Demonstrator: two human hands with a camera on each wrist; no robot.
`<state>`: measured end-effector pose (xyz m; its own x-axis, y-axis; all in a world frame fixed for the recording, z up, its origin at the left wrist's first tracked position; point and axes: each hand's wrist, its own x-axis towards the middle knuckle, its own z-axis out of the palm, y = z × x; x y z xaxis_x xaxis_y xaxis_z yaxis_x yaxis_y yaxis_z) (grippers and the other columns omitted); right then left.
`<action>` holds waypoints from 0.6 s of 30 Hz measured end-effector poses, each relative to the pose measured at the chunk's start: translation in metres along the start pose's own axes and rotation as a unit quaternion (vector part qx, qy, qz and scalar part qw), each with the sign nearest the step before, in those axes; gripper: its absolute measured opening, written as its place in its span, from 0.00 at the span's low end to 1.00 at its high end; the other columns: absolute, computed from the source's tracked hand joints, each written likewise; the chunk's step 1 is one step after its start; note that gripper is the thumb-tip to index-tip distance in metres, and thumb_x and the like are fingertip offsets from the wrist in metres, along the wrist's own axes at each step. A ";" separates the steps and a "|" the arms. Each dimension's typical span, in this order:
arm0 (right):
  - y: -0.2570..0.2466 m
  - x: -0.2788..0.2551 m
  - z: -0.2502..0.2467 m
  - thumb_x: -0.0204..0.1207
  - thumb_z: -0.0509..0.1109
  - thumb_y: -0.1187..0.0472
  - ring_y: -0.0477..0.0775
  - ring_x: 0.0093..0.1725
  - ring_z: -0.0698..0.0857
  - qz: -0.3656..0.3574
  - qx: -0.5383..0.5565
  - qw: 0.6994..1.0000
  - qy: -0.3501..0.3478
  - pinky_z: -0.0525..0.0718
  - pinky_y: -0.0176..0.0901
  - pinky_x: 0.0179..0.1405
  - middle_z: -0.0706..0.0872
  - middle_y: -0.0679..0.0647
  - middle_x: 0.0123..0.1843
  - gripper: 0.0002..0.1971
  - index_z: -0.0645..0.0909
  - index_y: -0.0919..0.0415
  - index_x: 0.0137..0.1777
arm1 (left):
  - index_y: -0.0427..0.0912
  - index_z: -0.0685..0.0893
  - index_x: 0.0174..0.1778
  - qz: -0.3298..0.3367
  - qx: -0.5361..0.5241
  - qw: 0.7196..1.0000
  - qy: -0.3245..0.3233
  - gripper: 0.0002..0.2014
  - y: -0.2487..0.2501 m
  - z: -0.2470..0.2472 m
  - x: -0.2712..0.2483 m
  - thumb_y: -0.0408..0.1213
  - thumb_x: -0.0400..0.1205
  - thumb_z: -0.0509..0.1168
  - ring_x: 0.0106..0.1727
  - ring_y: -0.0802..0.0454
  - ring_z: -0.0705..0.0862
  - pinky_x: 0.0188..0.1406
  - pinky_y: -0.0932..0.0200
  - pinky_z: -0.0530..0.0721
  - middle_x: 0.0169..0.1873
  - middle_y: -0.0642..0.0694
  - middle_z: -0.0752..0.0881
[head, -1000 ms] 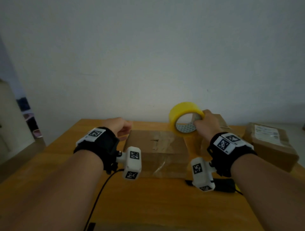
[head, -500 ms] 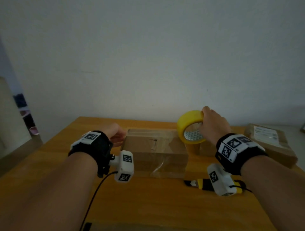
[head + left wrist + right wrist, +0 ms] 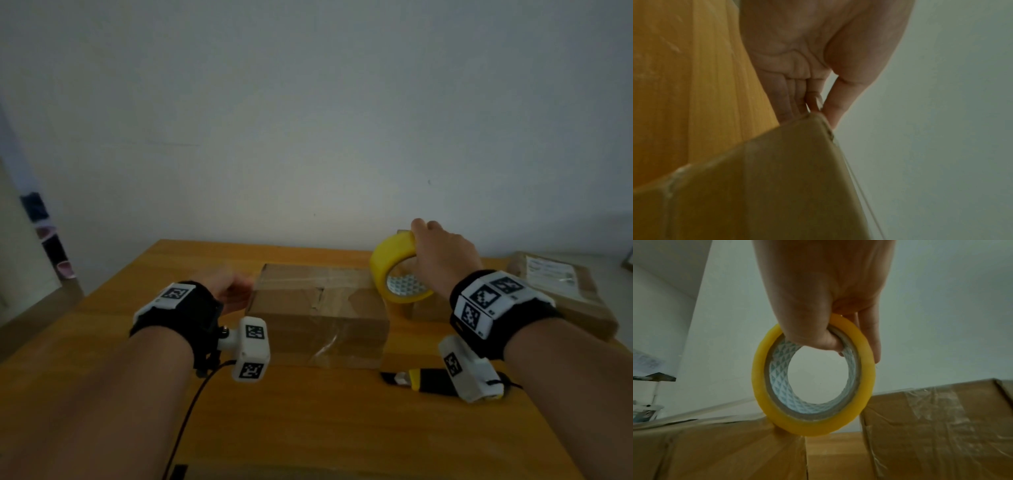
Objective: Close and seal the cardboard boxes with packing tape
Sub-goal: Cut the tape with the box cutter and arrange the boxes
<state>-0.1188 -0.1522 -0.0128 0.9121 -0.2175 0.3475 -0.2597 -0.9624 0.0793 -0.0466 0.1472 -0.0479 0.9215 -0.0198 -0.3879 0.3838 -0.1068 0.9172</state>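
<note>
A closed cardboard box point(image 3: 318, 318) lies in the middle of the wooden table point(image 3: 308, 428). My left hand point(image 3: 227, 289) is at the box's left end, thumb and fingers pinching the tape's free end at the top corner point(image 3: 813, 104). A clear tape strip point(image 3: 308, 277) stretches across the box top to the yellow tape roll point(image 3: 387, 260). My right hand point(image 3: 442, 260) grips that roll just past the box's right end, thumb through the core point(image 3: 830, 340). The roll point(image 3: 813, 426) stands upright, its bottom edge near the box's point(image 3: 715, 451) right end.
A second taped box point(image 3: 941, 426) sits right behind the roll. A third box with a label point(image 3: 565, 298) lies at the table's far right. A black and yellow utility knife point(image 3: 421, 380) rests under my right wrist. A wall rises close behind the table.
My right hand has carried the roll rightward and down past the box's right end, drawing tape across the top. My left hand has sunk to the box's left end.
</note>
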 end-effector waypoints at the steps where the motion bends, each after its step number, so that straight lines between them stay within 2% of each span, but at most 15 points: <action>1: 0.001 0.000 0.000 0.80 0.66 0.58 0.64 0.49 0.84 -0.002 -0.003 1.000 -0.001 0.74 0.49 0.35 0.77 0.58 0.57 0.17 0.66 0.60 0.65 | 0.33 0.81 0.39 0.001 0.004 1.000 -0.001 0.06 0.000 0.000 0.000 0.24 0.81 0.63 0.31 0.48 0.84 0.23 0.61 0.86 0.17 0.44 0.85; 4: 0.001 -0.001 -0.003 0.79 0.68 0.56 0.64 0.49 0.84 -0.004 -0.012 1.000 -0.009 0.77 0.49 0.38 0.78 0.57 0.56 0.19 0.66 0.58 0.64 | 0.33 0.80 0.39 0.001 0.017 1.000 -0.002 0.06 0.002 0.002 -0.002 0.25 0.82 0.63 0.34 0.48 0.83 0.21 0.61 0.85 0.16 0.45 0.84; 7: 0.002 -0.001 -0.007 0.78 0.69 0.55 0.63 0.50 0.84 -0.008 -0.024 0.999 -0.024 0.76 0.50 0.41 0.79 0.56 0.56 0.20 0.67 0.57 0.64 | 0.32 0.79 0.35 -0.005 0.035 0.999 0.001 0.10 0.001 0.006 -0.003 0.25 0.83 0.62 0.29 0.47 0.84 0.29 0.57 0.84 0.14 0.44 0.83; 11: 0.004 -0.006 -0.011 0.79 0.62 0.64 0.64 0.50 0.83 -0.015 -0.009 0.999 -0.041 0.76 0.50 0.42 0.78 0.59 0.56 0.17 0.67 0.61 0.66 | 0.32 0.79 0.34 -0.005 0.053 0.998 0.023 0.10 -0.002 0.007 -0.001 0.27 0.82 0.63 0.34 0.43 0.82 0.36 0.52 0.83 0.14 0.42 0.83; 12: 0.004 -0.007 -0.012 0.79 0.61 0.65 0.65 0.51 0.83 -0.013 -0.008 0.999 -0.040 0.76 0.50 0.42 0.78 0.59 0.57 0.17 0.67 0.61 0.67 | 0.31 0.80 0.34 0.000 0.061 0.998 0.027 0.10 -0.002 0.008 -0.003 0.27 0.82 0.64 0.35 0.42 0.82 0.38 0.50 0.84 0.17 0.41 0.85; 14: 0.002 -0.007 -0.012 0.79 0.62 0.64 0.65 0.50 0.83 -0.014 -0.010 0.999 -0.035 0.77 0.51 0.42 0.78 0.59 0.57 0.17 0.67 0.61 0.67 | 0.28 0.81 0.41 0.004 0.082 0.996 0.025 0.05 -0.003 0.011 -0.005 0.28 0.81 0.66 0.38 0.41 0.83 0.41 0.48 0.86 0.32 0.35 0.88; 15: 0.001 -0.007 -0.012 0.79 0.62 0.63 0.65 0.50 0.83 -0.016 -0.011 0.999 -0.032 0.77 0.51 0.42 0.78 0.59 0.56 0.16 0.67 0.61 0.66 | 0.28 0.81 0.47 0.006 0.091 0.995 0.029 0.06 -0.002 0.011 -0.004 0.28 0.80 0.68 0.39 0.40 0.83 0.36 0.48 0.86 0.39 0.34 0.86; 16: 0.000 -0.008 -0.013 0.79 0.62 0.63 0.65 0.49 0.83 -0.015 -0.013 0.999 -0.032 0.79 0.52 0.42 0.78 0.59 0.56 0.16 0.67 0.61 0.65 | 0.28 0.80 0.50 0.021 0.096 0.994 0.037 0.09 0.001 0.010 -0.007 0.28 0.79 0.69 0.39 0.40 0.83 0.31 0.50 0.86 0.43 0.34 0.84; 17: 0.000 -0.008 -0.013 0.79 0.63 0.63 0.65 0.49 0.83 -0.014 -0.014 0.999 -0.033 0.80 0.53 0.43 0.78 0.59 0.56 0.16 0.67 0.61 0.65 | 0.28 0.80 0.50 0.039 0.120 0.991 0.051 0.11 0.002 0.008 -0.002 0.29 0.77 0.72 0.40 0.40 0.84 0.29 0.52 0.87 0.45 0.34 0.84; 18: 0.000 -0.009 -0.013 0.79 0.62 0.63 0.65 0.49 0.83 -0.013 -0.014 0.999 -0.034 0.81 0.54 0.44 0.79 0.59 0.55 0.16 0.67 0.61 0.65 | 0.27 0.82 0.49 0.058 0.150 0.985 0.069 0.13 0.005 0.007 0.004 0.32 0.76 0.74 0.43 0.40 0.86 0.33 0.51 0.88 0.47 0.36 0.86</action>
<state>-0.1316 -0.1483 -0.0037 0.9380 -0.2041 0.2801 -0.2436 -0.9631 0.1141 -0.0416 0.1395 -0.0452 0.9655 0.0830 -0.2466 0.2589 -0.4009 0.8788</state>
